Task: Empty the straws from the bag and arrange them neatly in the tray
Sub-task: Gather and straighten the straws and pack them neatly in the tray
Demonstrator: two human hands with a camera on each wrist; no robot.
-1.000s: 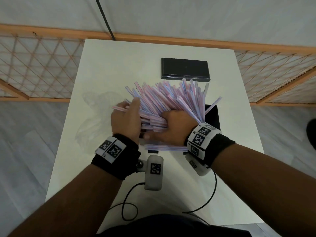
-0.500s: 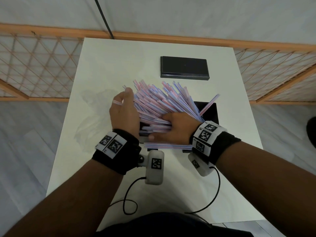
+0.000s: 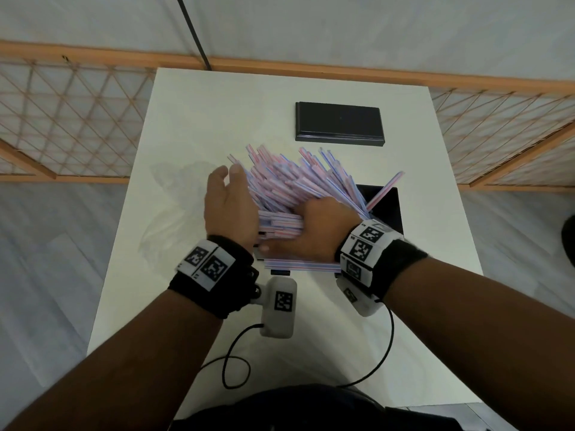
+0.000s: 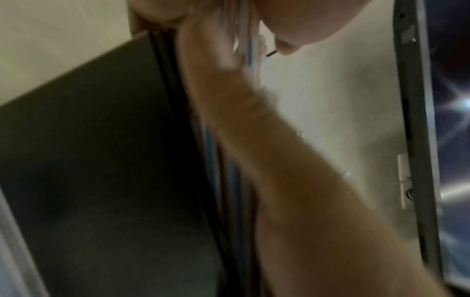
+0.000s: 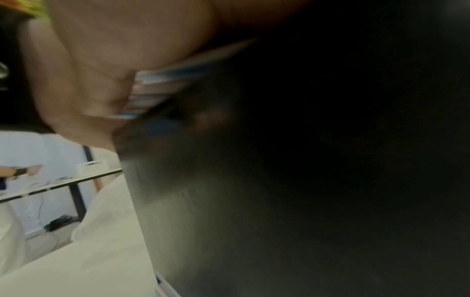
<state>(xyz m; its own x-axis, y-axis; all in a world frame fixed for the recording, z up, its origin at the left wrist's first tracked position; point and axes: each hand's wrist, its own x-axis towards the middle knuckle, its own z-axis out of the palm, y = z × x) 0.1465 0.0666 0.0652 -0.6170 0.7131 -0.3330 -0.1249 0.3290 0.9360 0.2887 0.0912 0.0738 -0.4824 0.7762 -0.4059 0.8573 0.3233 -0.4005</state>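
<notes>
A big fan of pink-and-blue striped straws stands over the black tray, which is mostly covered. My right hand grips the fan's lower end, fingers curled into the straws. My left hand lies flat against the fan's left side, fingers straight and pointing away from me. A few straws lie flat along the tray's near edge. The empty clear bag lies crumpled on the table to the left. In the blurred right wrist view, striped straws show under my palm.
A second black rectangular tray or lid lies at the far side of the white table. Orange lattice fencing borders the table left and right. Wrist-camera cables trail over the near table edge.
My left hand has let go of the straws and slid forward, flat against the fan's left side. The spread of straws has drawn narrower. My right hand keeps its grip.
</notes>
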